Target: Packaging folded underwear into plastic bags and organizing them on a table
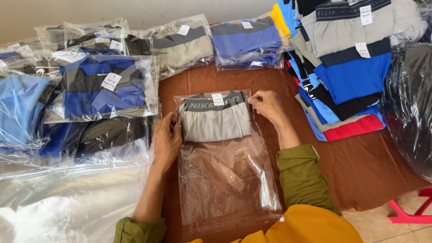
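A clear plastic bag [227, 180] lies on the brown table [364, 162] in front of me. Folded grey underwear with a dark waistband [216, 119] sits inside the bag's far end. My left hand [166, 139] grips the bag's left edge beside the garment. At the far right corner of the bag, my right hand [267, 104] pinches the plastic. Both arms wear olive sleeves.
Bagged blue and dark garments [101, 87] are piled at the left, with more bagged ones [245, 42] along the far edge. A stack of unbagged folded underwear [346, 76] stands at the right, beside black plastic [411, 99]. Empty clear bags [67, 202] lie near left. A red stool [411, 211] is below right.
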